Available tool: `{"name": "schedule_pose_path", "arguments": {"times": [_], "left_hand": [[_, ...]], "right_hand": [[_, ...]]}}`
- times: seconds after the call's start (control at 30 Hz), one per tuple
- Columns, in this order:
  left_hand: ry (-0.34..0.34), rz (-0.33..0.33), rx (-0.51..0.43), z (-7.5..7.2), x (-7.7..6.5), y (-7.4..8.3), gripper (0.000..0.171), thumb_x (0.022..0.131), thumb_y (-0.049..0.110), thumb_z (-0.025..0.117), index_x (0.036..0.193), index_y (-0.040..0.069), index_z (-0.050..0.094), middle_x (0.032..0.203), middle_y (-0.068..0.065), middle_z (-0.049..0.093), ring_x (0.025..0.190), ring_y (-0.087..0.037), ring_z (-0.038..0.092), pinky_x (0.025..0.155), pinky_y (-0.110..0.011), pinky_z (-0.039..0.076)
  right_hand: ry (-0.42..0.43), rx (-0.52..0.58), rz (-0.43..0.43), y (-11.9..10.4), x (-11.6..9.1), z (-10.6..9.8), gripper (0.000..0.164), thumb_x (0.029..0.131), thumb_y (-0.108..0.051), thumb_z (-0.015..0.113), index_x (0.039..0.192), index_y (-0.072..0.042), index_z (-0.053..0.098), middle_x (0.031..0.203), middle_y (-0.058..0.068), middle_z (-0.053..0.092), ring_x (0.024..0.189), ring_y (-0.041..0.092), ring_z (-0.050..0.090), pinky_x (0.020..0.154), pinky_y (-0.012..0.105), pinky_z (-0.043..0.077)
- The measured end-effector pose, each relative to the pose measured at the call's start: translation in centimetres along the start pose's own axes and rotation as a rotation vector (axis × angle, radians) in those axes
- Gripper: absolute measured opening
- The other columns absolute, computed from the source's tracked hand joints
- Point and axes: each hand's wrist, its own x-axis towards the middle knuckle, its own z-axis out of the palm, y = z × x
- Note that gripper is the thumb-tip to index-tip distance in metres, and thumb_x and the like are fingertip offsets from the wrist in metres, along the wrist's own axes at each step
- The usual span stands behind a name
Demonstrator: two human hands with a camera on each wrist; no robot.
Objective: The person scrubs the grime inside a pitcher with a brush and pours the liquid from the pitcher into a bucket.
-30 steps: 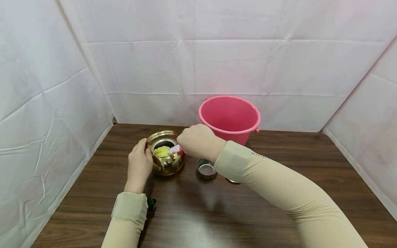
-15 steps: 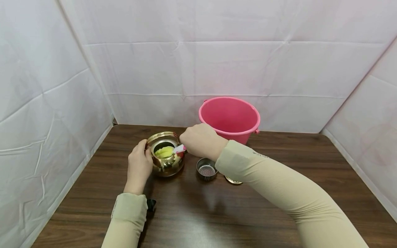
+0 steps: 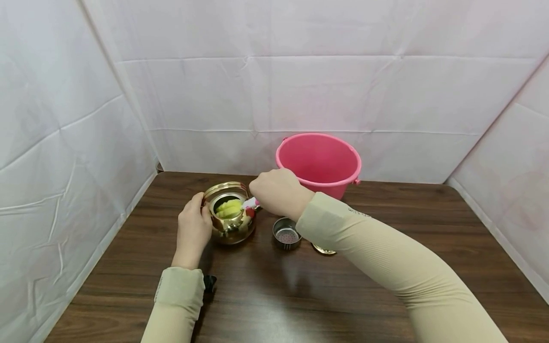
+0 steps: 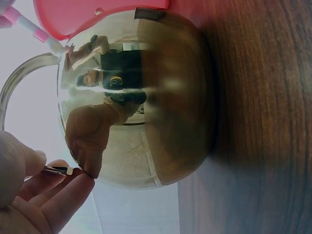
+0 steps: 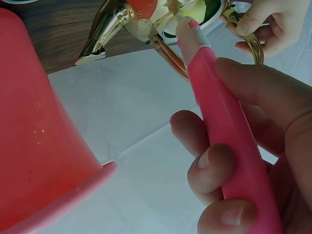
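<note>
A shiny gold kettle [image 3: 231, 232] stands upright on the wooden table, its round mouth uncovered. My left hand [image 3: 194, 228] grips the base of the kettle's arched handle [image 4: 15, 78], thumb and fingers meeting at the metal bracket [image 4: 58, 170]. A cleaning brush with a pink and white handle [image 5: 226, 126] is wrapped by the fingers of my right hand [image 3: 276, 193]. The brush slants down into the kettle's mouth, where its yellow-green soft head [image 3: 229, 208] shows. My right hand hovers to the right of the mouth, and the kettle's spout [image 5: 103, 31] lies below it.
A pink bucket [image 3: 318, 185] stands just behind my right hand, near the white sheet at the back. Right of the kettle sits a small metal strainer [image 3: 286, 237]. A gold lid [image 3: 322, 249] lies beside it, partly hidden by my right sleeve.
My right hand and the brush have shifted slightly to the right, with the yellow-green head moving within the kettle's mouth. The left hand and kettle have stayed in place.
</note>
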Motion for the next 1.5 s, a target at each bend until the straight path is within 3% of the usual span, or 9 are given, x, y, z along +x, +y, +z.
{"name": "schedule_pose_path", "arguments": {"times": [0.3, 0.53, 1.0, 1.5], "left_hand": [[-0.034, -0.002, -0.001, -0.1, 0.1, 0.0, 0.029, 0.095, 0.002, 0.047, 0.122, -0.006, 0.051, 0.109, -0.027, 0.061, 0.102, -0.044, 0.059, 0.086, -0.052, 0.049], [-0.025, 0.02, 0.001, 0.0, 0.2, -0.1, 0.028, 0.094, 0.0, 0.049, 0.121, -0.005, 0.052, 0.109, -0.027, 0.062, 0.1, -0.043, 0.06, 0.084, -0.052, 0.05], [0.006, 0.051, -0.005, 0.3, 0.4, -0.2, 0.026, 0.092, -0.003, 0.049, 0.119, -0.007, 0.053, 0.106, -0.027, 0.062, 0.099, -0.043, 0.061, 0.082, -0.052, 0.05], [0.011, 0.052, -0.006, 0.4, 0.4, -0.2, 0.027, 0.092, -0.004, 0.049, 0.119, -0.008, 0.052, 0.107, -0.029, 0.062, 0.1, -0.044, 0.06, 0.083, -0.052, 0.05]], "right_hand": [[0.03, -0.019, 0.013, 0.1, 0.1, 0.3, 0.021, 0.083, -0.005, 0.054, 0.07, -0.018, 0.065, 0.07, -0.001, 0.065, 0.063, 0.02, 0.062, 0.051, 0.039, 0.054], [0.058, -0.038, -0.011, 0.1, 0.1, 0.8, 0.025, 0.083, -0.001, 0.053, 0.074, -0.018, 0.069, 0.07, -0.001, 0.067, 0.062, 0.021, 0.063, 0.051, 0.037, 0.054], [0.104, -0.058, -0.044, 0.0, 0.5, 1.5, 0.029, 0.08, 0.001, 0.053, 0.066, -0.02, 0.065, 0.063, -0.003, 0.064, 0.056, 0.019, 0.058, 0.047, 0.035, 0.05], [0.1, -0.081, -0.15, -0.5, 0.1, 1.0, 0.021, 0.083, -0.002, 0.06, 0.084, -0.02, 0.07, 0.079, 0.0, 0.068, 0.068, 0.019, 0.063, 0.057, 0.035, 0.053]]}}
